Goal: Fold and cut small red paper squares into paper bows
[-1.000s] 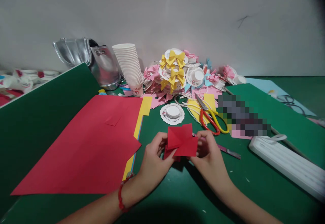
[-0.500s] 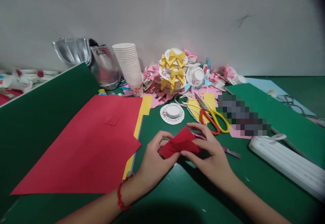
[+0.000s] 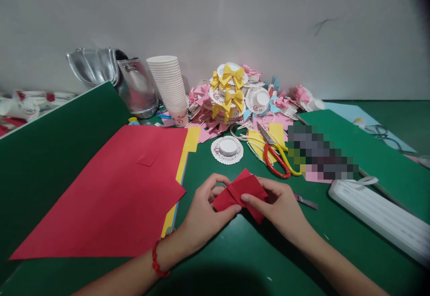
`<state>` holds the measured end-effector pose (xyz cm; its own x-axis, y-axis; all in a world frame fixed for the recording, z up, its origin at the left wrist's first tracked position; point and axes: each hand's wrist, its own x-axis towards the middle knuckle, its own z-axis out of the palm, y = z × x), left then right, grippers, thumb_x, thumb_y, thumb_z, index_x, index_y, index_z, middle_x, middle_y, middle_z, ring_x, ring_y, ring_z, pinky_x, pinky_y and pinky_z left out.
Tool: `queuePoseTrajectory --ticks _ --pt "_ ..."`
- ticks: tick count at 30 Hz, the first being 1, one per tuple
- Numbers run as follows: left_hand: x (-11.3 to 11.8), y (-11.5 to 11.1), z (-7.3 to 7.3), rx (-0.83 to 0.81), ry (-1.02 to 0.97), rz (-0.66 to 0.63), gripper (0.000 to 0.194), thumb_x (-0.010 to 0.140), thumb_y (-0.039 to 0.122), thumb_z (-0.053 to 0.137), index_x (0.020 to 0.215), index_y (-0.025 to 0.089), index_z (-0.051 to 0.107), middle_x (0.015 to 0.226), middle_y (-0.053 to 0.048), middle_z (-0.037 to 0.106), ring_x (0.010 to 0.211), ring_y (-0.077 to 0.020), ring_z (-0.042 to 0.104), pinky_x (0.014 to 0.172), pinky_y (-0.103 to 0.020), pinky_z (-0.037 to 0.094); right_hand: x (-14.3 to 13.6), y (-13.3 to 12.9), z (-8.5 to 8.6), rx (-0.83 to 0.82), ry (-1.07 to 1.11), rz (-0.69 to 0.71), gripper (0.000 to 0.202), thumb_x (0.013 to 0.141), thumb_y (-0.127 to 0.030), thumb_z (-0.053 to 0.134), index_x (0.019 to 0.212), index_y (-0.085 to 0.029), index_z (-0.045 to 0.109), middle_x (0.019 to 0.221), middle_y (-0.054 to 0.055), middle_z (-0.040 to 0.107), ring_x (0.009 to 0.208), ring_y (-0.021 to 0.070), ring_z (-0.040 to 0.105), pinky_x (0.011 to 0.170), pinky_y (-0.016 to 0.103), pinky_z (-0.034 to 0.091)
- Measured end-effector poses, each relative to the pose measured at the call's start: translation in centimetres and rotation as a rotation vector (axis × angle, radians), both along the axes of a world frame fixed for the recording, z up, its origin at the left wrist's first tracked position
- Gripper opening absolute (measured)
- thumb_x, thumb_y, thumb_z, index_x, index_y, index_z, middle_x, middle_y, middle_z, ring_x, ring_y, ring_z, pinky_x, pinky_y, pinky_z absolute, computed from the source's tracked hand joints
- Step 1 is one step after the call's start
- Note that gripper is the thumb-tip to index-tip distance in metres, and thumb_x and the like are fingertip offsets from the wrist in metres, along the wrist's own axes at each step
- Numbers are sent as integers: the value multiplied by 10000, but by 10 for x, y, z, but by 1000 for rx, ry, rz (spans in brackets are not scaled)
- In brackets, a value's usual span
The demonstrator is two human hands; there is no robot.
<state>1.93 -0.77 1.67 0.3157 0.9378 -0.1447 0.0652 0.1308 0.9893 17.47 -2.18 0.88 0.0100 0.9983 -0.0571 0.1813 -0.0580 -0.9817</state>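
Between both hands is a folded piece of red paper, raised over the green table, with flaps and creases showing. My left hand pinches its left end, thumb on the near side and fingers behind. My right hand grips the right part, its thumb pressed on the front flap and the fingers partly hidden behind. Just beyond the hands lies a white fringed paper-cup piece, flattened like a small hat. Scissors with one red and one yellow handle rest past my right hand.
Large red sheets lie at left beside an upright green board. At the back stand a silver bag, stacked paper cups and a pile of cup pieces with paper bows. A white power strip lies right.
The red paper's right flap has turned toward me and spread, with a corner now pointing down. My right thumb has moved onto its front; my left hand keeps its hold.
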Motion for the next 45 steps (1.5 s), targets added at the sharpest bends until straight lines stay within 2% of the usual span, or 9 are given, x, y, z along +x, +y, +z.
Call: queuePoseTrajectory --ticks 13,17,22,28,31,34,37,42,45 --pt "-2 1 -1 -62 -36 8 258 661 186 638 847 195 458 673 14 639 588 -126 590 528 -202 420 0 1 -3 -58 112 -23 155 631 -258 695 682 -185 568 638 -14 626 589 134 562 568 253 447" --pt "-1 2 -2 -76 -91 5 236 682 196 607 843 203 434 669 26 622 578 -121 582 530 -205 424 -2 1 -5 -68 260 -26 285 627 -259 719 767 -216 474 682 -9 649 612 142 596 570 257 473" --pt "1 1 -1 -17 -35 28 286 655 170 642 849 207 435 668 36 610 600 -118 583 558 -206 437 -5 0 -6 -102 396 -29 440 618 -287 732 873 -252 375 724 -19 683 616 152 638 566 265 490" --pt "-1 1 -3 27 6 63 312 657 147 628 828 224 379 567 76 559 483 -98 542 440 -167 371 -2 1 -5 -151 391 -10 497 605 -330 740 954 -234 399 686 -5 688 611 179 652 545 289 499" --pt "0 1 -4 -35 -89 84 400 646 144 637 919 225 357 588 66 592 526 -113 581 501 -187 428 -1 1 -4 -146 414 -69 480 589 -326 755 913 -233 413 652 -14 676 601 172 646 541 283 500" --pt "1 2 -4 -97 -178 68 500 607 144 688 973 213 354 713 22 640 650 -138 623 610 -229 475 -2 1 -4 -123 416 -142 462 573 -334 764 869 -238 421 606 -28 652 611 177 647 551 284 508" --pt "1 2 -5 -97 -168 75 456 613 161 697 934 205 376 738 20 629 671 -139 620 625 -234 471 -5 -1 -5 -101 397 -141 448 579 -354 757 868 -239 434 621 -20 652 662 194 657 563 291 515" --pt "-1 4 -6 -16 -79 121 372 633 173 674 843 210 369 646 72 549 604 -119 577 556 -209 433 -9 -3 -6 -156 376 -39 497 575 -357 757 923 -240 423 682 -4 676 691 214 669 581 320 527" --pt "1 4 -6 18 -63 156 358 630 164 663 831 207 370 684 62 554 665 -132 595 572 -210 444 -11 -3 -7 -159 387 -48 463 599 -360 741 903 -243 412 678 -6 669 701 219 668 593 335 526"
